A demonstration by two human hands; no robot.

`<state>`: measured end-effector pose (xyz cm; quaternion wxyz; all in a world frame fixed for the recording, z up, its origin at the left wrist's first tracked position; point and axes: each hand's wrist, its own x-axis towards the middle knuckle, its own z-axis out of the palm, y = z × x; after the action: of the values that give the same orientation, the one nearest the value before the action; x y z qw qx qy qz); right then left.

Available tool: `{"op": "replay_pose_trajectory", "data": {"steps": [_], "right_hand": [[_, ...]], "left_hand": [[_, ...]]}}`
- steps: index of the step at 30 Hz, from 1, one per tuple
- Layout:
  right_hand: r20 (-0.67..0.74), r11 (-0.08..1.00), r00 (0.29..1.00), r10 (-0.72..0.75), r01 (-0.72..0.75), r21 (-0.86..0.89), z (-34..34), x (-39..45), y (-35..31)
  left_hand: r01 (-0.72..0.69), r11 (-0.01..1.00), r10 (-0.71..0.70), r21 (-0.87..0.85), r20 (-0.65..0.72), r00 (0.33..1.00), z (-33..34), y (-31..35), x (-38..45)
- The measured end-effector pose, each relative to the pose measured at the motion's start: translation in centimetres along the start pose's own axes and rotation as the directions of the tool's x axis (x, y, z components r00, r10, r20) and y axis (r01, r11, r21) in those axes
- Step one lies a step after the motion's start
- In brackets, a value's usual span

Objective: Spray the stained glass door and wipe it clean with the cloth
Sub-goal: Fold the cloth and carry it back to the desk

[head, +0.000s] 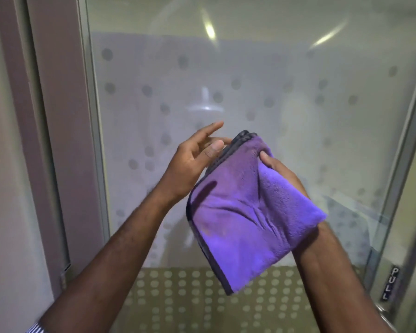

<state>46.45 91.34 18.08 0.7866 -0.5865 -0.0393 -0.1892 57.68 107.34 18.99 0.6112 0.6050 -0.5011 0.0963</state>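
Note:
A frosted glass door [262, 75] with a pattern of grey dots fills the view in front of me. I hold a folded purple cloth [245, 212] with a dark edge in front of the glass at chest height. My right hand [281, 174] grips its upper right part, with the cloth draped over the wrist. My left hand [195, 162] touches the cloth's upper left edge with the thumb, the other fingers spread. No spray bottle is in view.
A metal door frame [94, 116] and a mauve wall post [58, 116] stand at the left. A small "PULL" label [390, 283] sits on the right frame, above a metal handle [382, 313]. The lower glass panel [178, 299] shows pale dots.

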Motion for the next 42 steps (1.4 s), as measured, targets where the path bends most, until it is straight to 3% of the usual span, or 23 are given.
{"op": "replay_pose_trajectory", "data": {"steps": [4, 8, 11, 14, 15, 19, 22, 25, 27, 30, 36, 39, 42], "right_hand": [[0.225, 0.976, 0.972, 0.073, -0.116, 0.185, -1.2, 0.5, 2.7], [0.271, 0.960, 0.948, 0.164, -0.217, 0.179, 0.2, -1.6, 2.6], [0.111, 0.956, 0.963, 0.248, -0.261, 0.132, 0.0, -3.0, 3.1], [0.163, 0.944, 0.961, 0.225, -0.256, 0.209, -1.0, -3.0, 4.4], [0.184, 0.899, 0.947, 0.264, -0.311, 0.308, -2.3, -2.8, 4.6], [0.032, 0.873, 0.963, 0.268, -0.257, 0.414, -6.2, -3.0, 9.2], [0.003, 0.903, 0.968, 0.253, -0.237, 0.358, -7.0, -3.9, 12.0], [0.135, 0.938, 0.981, 0.137, -0.172, 0.301, -8.0, -4.1, 12.0], [0.163, 0.985, 0.983, 0.088, -0.110, 0.132, -8.0, -4.1, 11.4], [0.060, 0.980, 0.998, 0.031, -0.018, -0.197, -7.2, -3.8, 10.6], [-0.083, 0.997, 0.997, 0.001, -0.008, -0.079, -6.9, -2.6, 5.9], [-0.085, 0.997, 0.994, 0.065, -0.061, 0.049, -6.6, -2.4, 5.0], [-0.050, 0.986, 0.995, 0.085, -0.077, 0.147, -6.8, -2.7, 4.0]], "left_hand": [[0.190, 0.982, -0.188, -0.012, 0.115, 0.975, 0.7, -1.1, -1.5], [0.235, 0.970, -0.240, 0.054, 0.108, 0.965, 2.0, -2.1, -3.3], [0.220, 0.969, -0.225, 0.112, 0.036, 0.974, 2.5, -2.4, -3.8], [0.211, 0.964, -0.208, 0.161, -0.033, 0.978, 2.6, -2.1, -4.3], [0.207, 0.965, -0.199, 0.163, -0.062, 0.978, 2.5, -2.1, -4.5], [0.255, 0.962, -0.237, 0.096, -0.166, 0.957, 2.2, -2.7, -5.4], [0.336, 0.942, -0.333, -0.032, -0.236, 0.913, 2.0, -3.3, -6.3], [0.396, 0.907, -0.421, -0.145, -0.309, 0.853, 1.7, -3.7, -6.8], [0.406, 0.888, -0.458, -0.213, -0.347, 0.818, 1.5, -3.7, -7.0], [0.428, 0.871, -0.489, -0.239, -0.368, 0.791, 1.2, -3.6, -7.3], [0.568, 0.780, -0.619, -0.261, -0.196, 0.760, 0.5, -2.7, -8.2], [0.609, 0.684, -0.685, -0.401, -0.065, 0.726, 0.5, -2.0, -8.6], [0.587, 0.668, -0.641, -0.457, 0.045, 0.766, 0.7, -1.2, -8.8]]}}
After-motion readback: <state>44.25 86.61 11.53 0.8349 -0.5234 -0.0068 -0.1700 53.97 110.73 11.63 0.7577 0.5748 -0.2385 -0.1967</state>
